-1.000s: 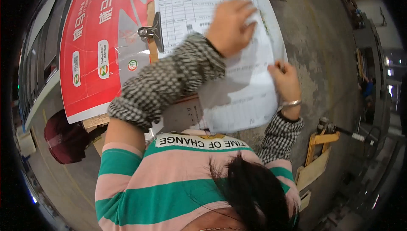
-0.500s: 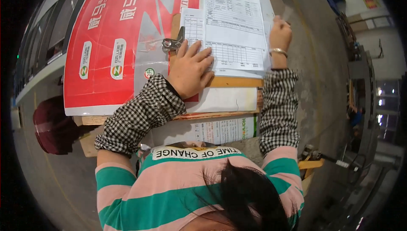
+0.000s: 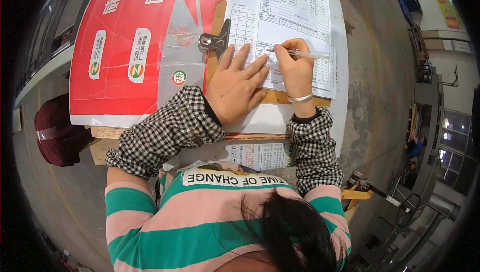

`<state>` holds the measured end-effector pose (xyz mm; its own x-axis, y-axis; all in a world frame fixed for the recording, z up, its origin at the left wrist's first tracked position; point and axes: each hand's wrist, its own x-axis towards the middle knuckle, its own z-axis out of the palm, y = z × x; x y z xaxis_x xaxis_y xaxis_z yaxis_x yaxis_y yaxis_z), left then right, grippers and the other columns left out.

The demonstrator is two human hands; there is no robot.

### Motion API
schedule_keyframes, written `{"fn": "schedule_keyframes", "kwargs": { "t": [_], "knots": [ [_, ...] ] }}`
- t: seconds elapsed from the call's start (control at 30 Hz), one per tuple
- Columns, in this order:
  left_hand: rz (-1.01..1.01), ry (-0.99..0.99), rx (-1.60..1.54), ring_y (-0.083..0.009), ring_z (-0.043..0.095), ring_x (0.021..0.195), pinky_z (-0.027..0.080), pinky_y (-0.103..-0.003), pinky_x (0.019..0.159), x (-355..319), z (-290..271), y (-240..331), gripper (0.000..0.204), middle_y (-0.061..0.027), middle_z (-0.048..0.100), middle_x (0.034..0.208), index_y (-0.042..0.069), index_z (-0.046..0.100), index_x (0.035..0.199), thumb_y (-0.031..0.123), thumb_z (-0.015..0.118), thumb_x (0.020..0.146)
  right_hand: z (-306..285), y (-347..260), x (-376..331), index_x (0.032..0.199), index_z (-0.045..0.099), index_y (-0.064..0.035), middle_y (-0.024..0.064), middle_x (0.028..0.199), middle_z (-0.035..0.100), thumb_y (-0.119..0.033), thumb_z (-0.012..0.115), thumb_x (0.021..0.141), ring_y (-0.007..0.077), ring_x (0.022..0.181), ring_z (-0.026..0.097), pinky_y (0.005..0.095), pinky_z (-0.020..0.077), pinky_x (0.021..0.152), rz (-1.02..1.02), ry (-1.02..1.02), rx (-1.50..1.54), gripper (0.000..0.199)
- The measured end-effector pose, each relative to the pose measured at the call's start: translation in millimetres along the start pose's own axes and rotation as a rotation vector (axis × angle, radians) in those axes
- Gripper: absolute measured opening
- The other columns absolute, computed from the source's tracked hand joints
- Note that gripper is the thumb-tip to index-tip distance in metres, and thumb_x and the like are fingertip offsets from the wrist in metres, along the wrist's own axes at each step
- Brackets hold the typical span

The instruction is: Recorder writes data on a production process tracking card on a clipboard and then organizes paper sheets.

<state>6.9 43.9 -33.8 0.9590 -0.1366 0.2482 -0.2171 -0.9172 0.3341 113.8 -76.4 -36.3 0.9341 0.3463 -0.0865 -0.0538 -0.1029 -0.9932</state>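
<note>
My left hand [image 3: 236, 84] lies flat with its fingers spread, the fingertips resting on the lower left of the papers. In a pinch grip, my right hand [image 3: 298, 69] holds a slim clear pen [image 3: 316, 55], its tip at the printed form [image 3: 292, 17] near the left edge of the lower table. That form overlaps a second gridded sheet [image 3: 243, 19] on its left. Both papers rest on a brown clipboard [image 3: 216, 19], whose dark metal clip [image 3: 215, 41] grips the left side. My left hand partly hides the sheets' lower corner.
Beneath the clipboard, red and grey printed cardboard [image 3: 125, 94] covers the left of the work surface. A maroon covered object [image 3: 60, 131] stands at the left. A yellow-handled piece of equipment [image 3: 356, 193] is on the floor at the right.
My right hand has come in from beyond the papers' right edge, bringing the pen onto the form. My left hand stays spread on the papers. The view has shifted slightly.
</note>
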Motion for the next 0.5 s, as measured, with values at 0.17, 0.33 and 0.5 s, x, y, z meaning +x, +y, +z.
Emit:
{"fn": "schedule_keyframes", "kwargs": {
  "t": [0.17,0.33,0.5],
  "knots": [
    [0.003,-0.003,-0.013,-0.0357,0.031,0.124,0.018,-0.052,0.104,-1,1,0,0.044,-0.0074,0.046,0.127,0.007,0.054,0.115,0.032,0.055,0.08,6,6,-1,0.072,0.049,0.0009,0.002,0.063,0.052,-0.006,0.06,0.078,0.0065,0.056,0.045,0.0226,0.0375,0.048,-0.139,0.093,-0.078,0.014],
    [-0.001,-0.014,-0.01,-0.0362,0.031,0.125,0.018,-0.053,0.104,-2,1,-1,0.044,-0.0077,0.046,0.127,0.007,0.054,0.115,0.032,0.056,0.08,7,12,-2,0.072,0.049,0.0008,0.0023,0.063,0.053,-0.006,0.059,0.078,0.0065,0.055,0.046,0.0231,0.0377,0.047,-0.185,0.096,-0.122,0.014],
    [-0.003,-0.011,-0.013,-0.0359,0.031,0.124,0.019,-0.053,0.104,-1,0,-2,0.043,-0.0081,0.046,0.127,0.007,0.054,0.115,0.032,0.056,0.079,10,10,-3,0.071,0.048,0.0005,0.0025,0.062,0.052,-0.005,0.058,0.078,0.0064,0.055,0.046,0.0234,0.0378,0.047,-0.208,0.078,-0.172,0.013]
  ]
}}
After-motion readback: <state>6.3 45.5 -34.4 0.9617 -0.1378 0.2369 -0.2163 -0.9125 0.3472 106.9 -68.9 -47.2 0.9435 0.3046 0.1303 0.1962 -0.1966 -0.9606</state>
